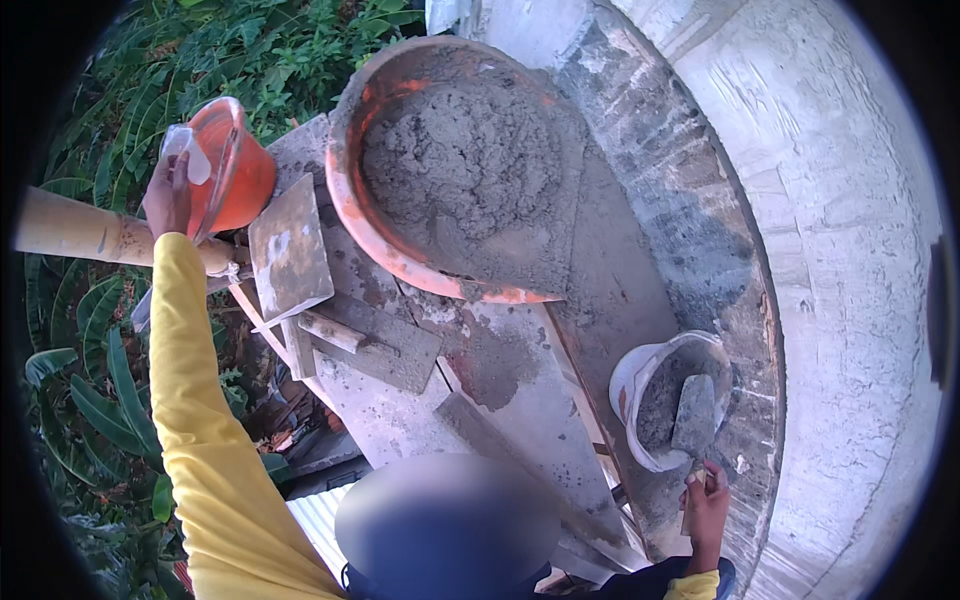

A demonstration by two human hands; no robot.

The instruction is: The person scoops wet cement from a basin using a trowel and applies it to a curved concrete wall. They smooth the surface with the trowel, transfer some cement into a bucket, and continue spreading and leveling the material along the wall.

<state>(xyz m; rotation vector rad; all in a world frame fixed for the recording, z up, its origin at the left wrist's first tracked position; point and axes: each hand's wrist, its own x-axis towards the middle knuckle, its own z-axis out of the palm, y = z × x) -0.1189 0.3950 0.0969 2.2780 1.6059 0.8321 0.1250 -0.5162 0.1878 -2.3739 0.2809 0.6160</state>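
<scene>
At the upper left, my left hand (pixel 168 197) is closed on a small translucent plastic scoop (pixel 198 164), whose exact kind is hard to make out. The scoop is at the near side of the mouth of an orange bucket (pixel 249 183), which stands at the platform's far left corner. At the lower right, my right hand (pixel 709 503) grips the handle of a trowel (pixel 693 418). Its flat grey blade reaches over the rim into a white bucket (pixel 622 392) with grey mortar smeared inside. A large orange tub (pixel 347 205) heaped with wet mortar (pixel 465 150) lies between my two hands.
A square mortar board (pixel 290 250) and a wooden-handled float (pixel 375 343) lie on the mortar-stained plank platform (pixel 480 350). A bamboo pole (pixel 85 228) crosses the left side. A curved plastered wall (pixel 810 200) rises on the right. Leafy plants (pixel 115 390) grow beyond the platform's left edge.
</scene>
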